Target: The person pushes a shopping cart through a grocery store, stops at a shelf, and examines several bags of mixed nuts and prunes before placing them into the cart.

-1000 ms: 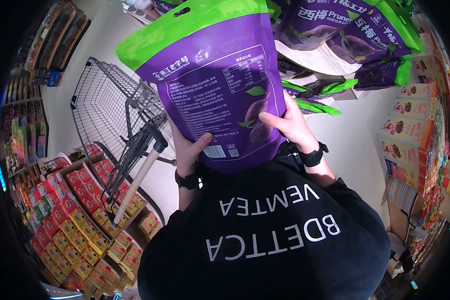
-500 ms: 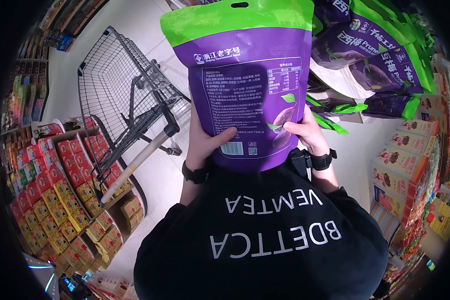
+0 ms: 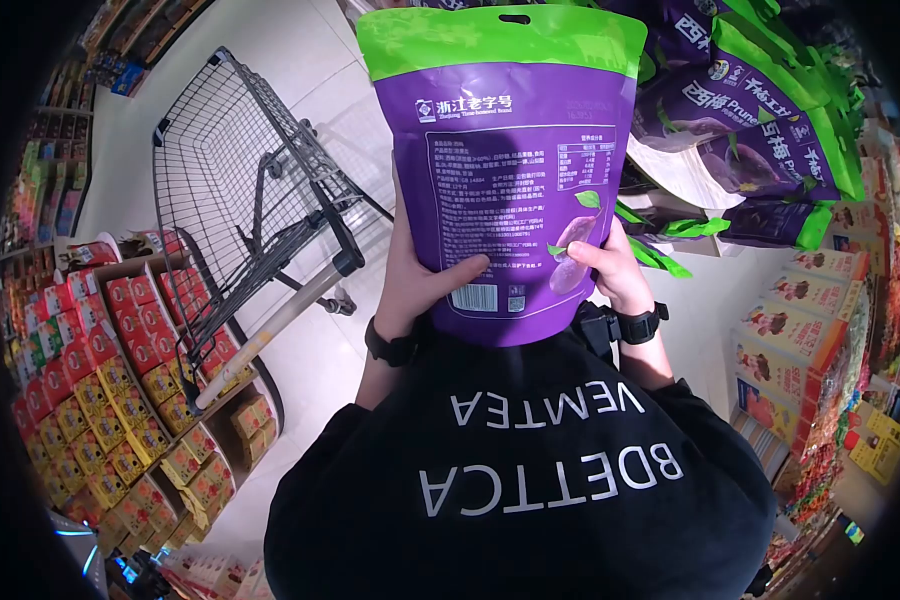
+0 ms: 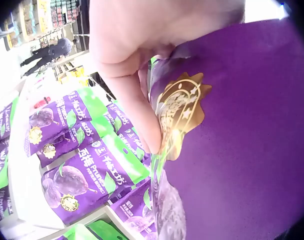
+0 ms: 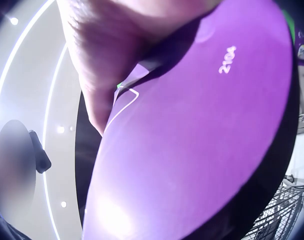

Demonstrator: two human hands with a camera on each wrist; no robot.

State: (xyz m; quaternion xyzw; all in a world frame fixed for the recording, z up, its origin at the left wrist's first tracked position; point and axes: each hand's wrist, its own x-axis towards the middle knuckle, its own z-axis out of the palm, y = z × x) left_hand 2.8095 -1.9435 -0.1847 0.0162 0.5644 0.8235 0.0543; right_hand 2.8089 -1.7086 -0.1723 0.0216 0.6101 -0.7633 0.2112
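Observation:
Both hands hold up a large purple bag of prunes (image 3: 520,130) with a green top strip, its printed back turned up in the head view. The left hand (image 3: 412,282) grips its lower left edge, thumb lying beside the barcode. On the opposite edge the right hand (image 3: 622,272) grips it, thumb on the printed plum picture. The left wrist view shows the left hand's fingers (image 4: 147,120) on the far side of the bag, next to a gold seal. In the right wrist view the right hand (image 5: 117,45) is at the bag's edge, above its smooth purple bottom.
More prune bags (image 3: 740,120) fill a display at the upper right. A wire shopping cart (image 3: 240,150) stands at the left beside stacked red and yellow boxes (image 3: 120,380). Cartons (image 3: 800,320) are stacked at the right. Another person (image 4: 49,52) is in the background.
The bag has shifted right in the head view and turned more upright, both hands moving with it. Its shadowed print is now better lit. Both hands keep their grip.

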